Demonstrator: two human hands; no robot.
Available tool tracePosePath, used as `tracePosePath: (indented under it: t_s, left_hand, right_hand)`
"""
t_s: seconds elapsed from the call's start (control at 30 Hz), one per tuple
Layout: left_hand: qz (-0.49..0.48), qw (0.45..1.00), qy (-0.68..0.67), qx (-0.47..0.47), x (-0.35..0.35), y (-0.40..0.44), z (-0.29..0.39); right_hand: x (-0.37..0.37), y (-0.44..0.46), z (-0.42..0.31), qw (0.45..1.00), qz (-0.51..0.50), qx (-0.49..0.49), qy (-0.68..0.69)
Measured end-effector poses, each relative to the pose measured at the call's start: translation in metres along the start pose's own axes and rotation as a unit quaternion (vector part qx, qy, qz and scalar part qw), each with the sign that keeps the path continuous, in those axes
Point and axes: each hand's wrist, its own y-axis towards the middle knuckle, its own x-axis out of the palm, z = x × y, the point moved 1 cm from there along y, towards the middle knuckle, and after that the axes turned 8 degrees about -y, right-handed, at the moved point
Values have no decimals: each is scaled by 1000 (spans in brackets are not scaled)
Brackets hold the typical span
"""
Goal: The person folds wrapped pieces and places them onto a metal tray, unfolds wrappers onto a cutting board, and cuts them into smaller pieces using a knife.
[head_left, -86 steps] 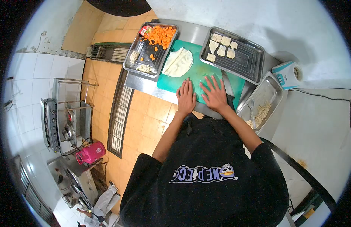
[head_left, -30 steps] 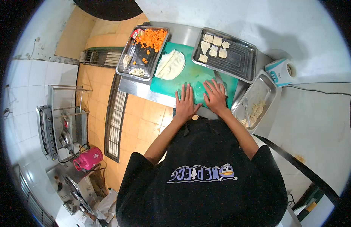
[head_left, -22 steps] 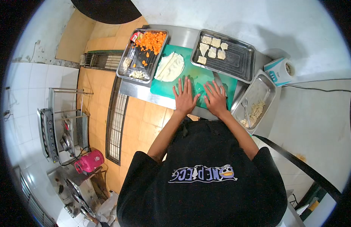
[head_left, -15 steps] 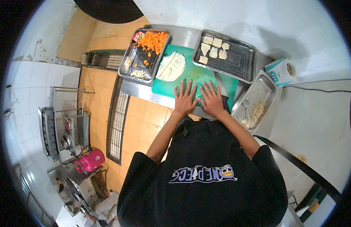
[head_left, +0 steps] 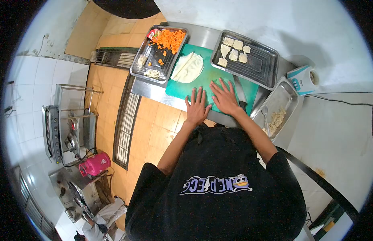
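Both hands rest on the green cutting board [head_left: 178,91], holding nothing. My left hand [head_left: 197,107] lies near its front edge, fingers spread. Farther forward, my right hand [head_left: 225,97] is flat with its fingers apart. Just right of that hand lies a knife [head_left: 240,90], its dark handle toward me. A folded, pale sheet of dough [head_left: 188,68] is on the board's left part, beyond my left hand and apart from it.
A metal tray [head_left: 167,66] at left holds orange carrot pieces [head_left: 169,40] and pale chopped bits. At back right, another tray [head_left: 261,66] carries several pale squares [head_left: 233,55]. A deep pan [head_left: 291,91] contains chopped filling [head_left: 277,119] and a spoon [head_left: 266,119].
My right hand has slid forward on the board, while the left stays near the front edge. The view has shifted slightly, and more of another person shows at lower left.
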Motion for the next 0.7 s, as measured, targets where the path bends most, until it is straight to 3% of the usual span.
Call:
tracePosePath:
  t_s: [0.13, 0.27, 0.33, 0.7]
  left_hand:
    - [0, 1000, 13, 12, 3, 2, 1]
    - [0, 1000, 14, 26, 1, 5, 3]
    - [-10, 1000, 14, 22, 0, 7, 8]
    - [0, 1000, -17, 16, 10, 5, 9]
  right_hand:
    - [-6, -14, 4, 995, -57, -62, 45]
    - [-21, -24, 4, 994, -61, -15, 93]
    - [-18, -32, 4, 998, 30, 43, 37]
    - [-5, -35, -9, 1000, 5, 22, 6]
